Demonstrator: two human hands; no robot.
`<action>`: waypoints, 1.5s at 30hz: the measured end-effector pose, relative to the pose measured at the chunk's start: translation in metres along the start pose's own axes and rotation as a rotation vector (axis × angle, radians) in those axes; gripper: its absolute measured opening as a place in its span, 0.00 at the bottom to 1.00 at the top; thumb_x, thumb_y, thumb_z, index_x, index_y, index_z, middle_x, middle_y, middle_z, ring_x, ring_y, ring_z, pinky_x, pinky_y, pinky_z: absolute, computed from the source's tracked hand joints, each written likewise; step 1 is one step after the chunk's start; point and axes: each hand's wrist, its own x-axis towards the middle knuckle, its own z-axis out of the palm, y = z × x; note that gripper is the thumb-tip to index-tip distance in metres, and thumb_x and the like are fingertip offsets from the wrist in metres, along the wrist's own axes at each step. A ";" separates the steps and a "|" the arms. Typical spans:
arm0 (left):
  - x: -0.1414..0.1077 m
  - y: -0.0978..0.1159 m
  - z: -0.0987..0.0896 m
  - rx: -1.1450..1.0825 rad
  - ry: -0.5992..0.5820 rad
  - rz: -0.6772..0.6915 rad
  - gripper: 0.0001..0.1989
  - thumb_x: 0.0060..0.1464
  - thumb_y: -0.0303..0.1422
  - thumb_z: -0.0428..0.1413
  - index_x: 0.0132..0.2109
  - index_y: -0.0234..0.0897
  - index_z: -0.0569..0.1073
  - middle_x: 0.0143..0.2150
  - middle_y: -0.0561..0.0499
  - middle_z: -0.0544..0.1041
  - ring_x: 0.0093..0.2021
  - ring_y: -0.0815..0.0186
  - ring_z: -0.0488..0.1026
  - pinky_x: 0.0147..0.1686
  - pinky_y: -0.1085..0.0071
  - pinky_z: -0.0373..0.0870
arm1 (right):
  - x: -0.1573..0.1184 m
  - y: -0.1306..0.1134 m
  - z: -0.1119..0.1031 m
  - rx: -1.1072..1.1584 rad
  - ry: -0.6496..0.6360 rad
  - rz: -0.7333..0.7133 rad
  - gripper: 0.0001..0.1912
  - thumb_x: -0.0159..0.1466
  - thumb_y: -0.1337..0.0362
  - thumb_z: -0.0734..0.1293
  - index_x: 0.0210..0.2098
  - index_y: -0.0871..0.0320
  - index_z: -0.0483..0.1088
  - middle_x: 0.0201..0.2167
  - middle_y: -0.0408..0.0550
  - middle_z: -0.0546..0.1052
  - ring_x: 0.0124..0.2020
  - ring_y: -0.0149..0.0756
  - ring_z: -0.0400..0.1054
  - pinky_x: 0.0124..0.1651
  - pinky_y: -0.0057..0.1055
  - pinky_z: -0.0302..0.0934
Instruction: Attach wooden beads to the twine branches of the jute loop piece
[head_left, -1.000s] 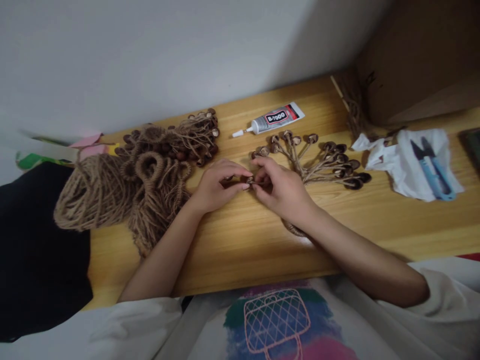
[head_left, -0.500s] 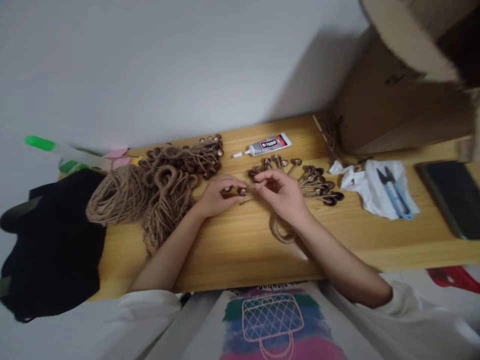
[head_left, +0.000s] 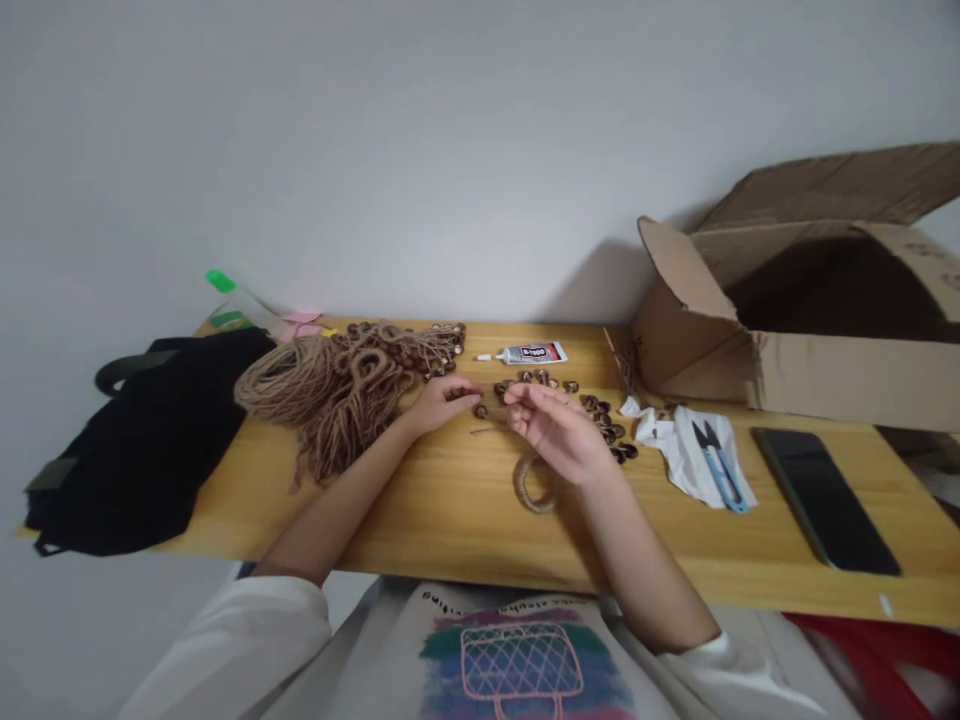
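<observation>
My left hand (head_left: 442, 402) is closed, its thumb and forefinger together around a small brown bead-like piece; another dark brown bead (head_left: 480, 411) shows at its fingertips. Just to the right, my right hand (head_left: 559, 428) is raised, thumb and fingertips pinched together; whatever they hold is too small to make out. A thin strand of twine (head_left: 489, 430) lies below the fingertips. Behind and beside my right hand are several brown beads on twine stems (head_left: 611, 432), partly hidden by it. A twine-wrapped ring (head_left: 520, 486) lies on the table below my right wrist.
Left on the wooden table (head_left: 450, 520) are a twine ball (head_left: 281, 385), bundled beaded twine (head_left: 360, 400) and a black bag (head_left: 150, 450). A glue tube (head_left: 534, 353) lies behind. Rightward are blue thread snips (head_left: 724, 475) on white tissue (head_left: 679, 450), a phone (head_left: 825, 500) and an open cardboard box (head_left: 847, 375).
The camera view has tilted up and turned, so more of the box shows. My right hand has turned and lifted slightly from the left hand, uncovering the twine ring.
</observation>
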 end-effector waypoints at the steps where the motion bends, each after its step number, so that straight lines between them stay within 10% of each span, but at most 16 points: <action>1: 0.000 0.000 0.001 0.024 0.006 -0.008 0.21 0.53 0.48 0.57 0.36 0.31 0.78 0.32 0.45 0.81 0.30 0.64 0.76 0.31 0.70 0.74 | -0.004 -0.003 0.001 0.021 -0.022 0.005 0.15 0.48 0.57 0.77 0.31 0.58 0.76 0.31 0.45 0.78 0.27 0.25 0.66 0.32 0.23 0.64; 12: 0.044 0.054 0.000 0.524 0.024 -0.011 0.13 0.52 0.32 0.60 0.46 0.34 0.76 0.48 0.42 0.76 0.53 0.54 0.69 0.56 0.58 0.62 | -0.007 -0.013 -0.050 -0.035 -0.019 -0.015 0.15 0.46 0.60 0.80 0.23 0.59 0.72 0.24 0.40 0.73 0.25 0.22 0.64 0.28 0.19 0.61; 22: 0.091 0.052 0.025 0.766 -0.207 -0.047 0.13 0.56 0.31 0.58 0.48 0.33 0.75 0.47 0.40 0.75 0.52 0.52 0.69 0.51 0.58 0.64 | -0.006 0.000 -0.065 0.048 -0.028 0.049 0.16 0.49 0.56 0.79 0.33 0.57 0.76 0.26 0.42 0.75 0.28 0.25 0.67 0.31 0.20 0.63; 33: 0.028 0.120 0.023 0.508 -0.189 0.439 0.17 0.60 0.38 0.57 0.53 0.36 0.73 0.43 0.46 0.77 0.45 0.60 0.71 0.45 0.65 0.65 | -0.009 0.010 -0.058 0.029 0.067 -0.105 0.28 0.51 0.41 0.73 0.39 0.56 0.73 0.27 0.44 0.74 0.23 0.30 0.65 0.26 0.27 0.61; 45: 0.006 0.109 0.033 0.398 0.004 0.478 0.16 0.60 0.39 0.57 0.51 0.36 0.73 0.42 0.47 0.78 0.42 0.63 0.73 0.42 0.65 0.69 | -0.016 -0.004 -0.046 0.040 0.253 -0.280 0.28 0.62 0.40 0.61 0.43 0.57 0.75 0.15 0.37 0.60 0.14 0.23 0.48 0.18 0.22 0.44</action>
